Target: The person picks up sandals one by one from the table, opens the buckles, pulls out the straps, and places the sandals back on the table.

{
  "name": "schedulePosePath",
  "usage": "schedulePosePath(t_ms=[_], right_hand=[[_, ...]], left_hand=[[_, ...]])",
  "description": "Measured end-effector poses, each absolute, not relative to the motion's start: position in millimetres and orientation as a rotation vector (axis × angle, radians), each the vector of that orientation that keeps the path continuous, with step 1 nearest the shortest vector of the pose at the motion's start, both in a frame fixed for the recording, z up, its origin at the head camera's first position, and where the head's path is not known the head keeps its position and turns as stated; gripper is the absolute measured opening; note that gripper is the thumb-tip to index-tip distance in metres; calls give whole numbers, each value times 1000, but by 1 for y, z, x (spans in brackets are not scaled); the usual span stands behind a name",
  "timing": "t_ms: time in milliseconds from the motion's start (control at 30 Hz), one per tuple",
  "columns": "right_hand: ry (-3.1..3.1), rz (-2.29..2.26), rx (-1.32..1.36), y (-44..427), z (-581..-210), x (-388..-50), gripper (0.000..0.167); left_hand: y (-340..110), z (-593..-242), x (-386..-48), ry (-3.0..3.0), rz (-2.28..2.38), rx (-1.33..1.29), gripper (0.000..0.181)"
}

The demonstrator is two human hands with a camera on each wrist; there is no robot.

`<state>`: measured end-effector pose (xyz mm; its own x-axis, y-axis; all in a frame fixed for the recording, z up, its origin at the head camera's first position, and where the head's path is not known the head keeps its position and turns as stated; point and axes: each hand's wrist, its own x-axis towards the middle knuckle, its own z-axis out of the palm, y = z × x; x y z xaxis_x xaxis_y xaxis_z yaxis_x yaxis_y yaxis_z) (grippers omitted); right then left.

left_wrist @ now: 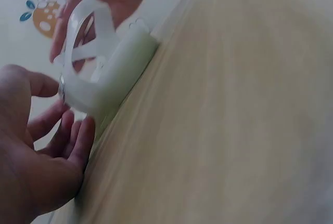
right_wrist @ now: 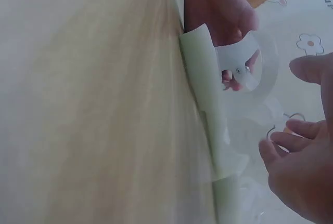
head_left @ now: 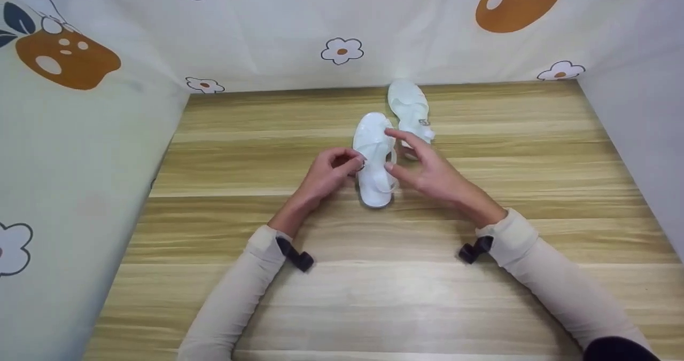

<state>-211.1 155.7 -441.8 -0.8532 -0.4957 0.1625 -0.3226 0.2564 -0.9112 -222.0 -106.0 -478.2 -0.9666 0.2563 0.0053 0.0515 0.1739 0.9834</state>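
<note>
A white sandal [head_left: 375, 196] with translucent straps stands upright on the wooden surface, toe pointing away. At its left side my left hand [head_left: 327, 173] pinches the strap at a small metal buckle [left_wrist: 63, 86] between thumb and forefinger. My right hand [head_left: 435, 175] is beside the right edge, thumb and forefinger spread apart, its fingertips close to the straps. Whether those fingertips touch them, I cannot tell. In the right wrist view the fingers of the right hand [right_wrist: 307, 154] look loosely bent and hold nothing. The matching sandal [head_left: 406, 93] stands behind, to the right, its heel partly hidden by the right hand.
The wood-grain tabletop [head_left: 374, 286] reaches back to a pale curtain [head_left: 278, 35] printed with flowers and orange fruit. Similar pale sheets [head_left: 75, 152] hang at the left and right sides. The second sandal's toe is right by the back curtain.
</note>
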Motion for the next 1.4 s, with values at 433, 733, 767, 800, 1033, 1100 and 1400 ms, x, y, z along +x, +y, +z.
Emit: schedulePosePath(t_ms=[433, 733, 767, 800, 1033, 1100, 1400], right_hand=[[2700, -1232, -1067, 123, -448, -222, 30], [2575, -1362, -858, 131, -458, -226, 25], [2569, -1377, -843, 130, -457, -226, 26], [2564, -1389, -835, 129, -457, -225, 27], [2527, -1416, -843, 124, -459, -225, 31], [2499, -1447, -835, 125, -460, -225, 31], [2450, -1541, -817, 130, -469, -227, 28]], left_hand=[[-114, -479, -231, 2057, 1949, 367, 23], [-131, -486, -236, 1881, 1965, 582, 38], [-132, -487, -236, 1892, 1954, 599, 39], [-133, -488, -236, 1897, 1948, 610, 40], [-135, -490, -236, 1929, 1937, 613, 42], [-135, -490, -236, 1937, 1934, 609, 43], [-138, -485, -236, 1979, 1899, 584, 47]])
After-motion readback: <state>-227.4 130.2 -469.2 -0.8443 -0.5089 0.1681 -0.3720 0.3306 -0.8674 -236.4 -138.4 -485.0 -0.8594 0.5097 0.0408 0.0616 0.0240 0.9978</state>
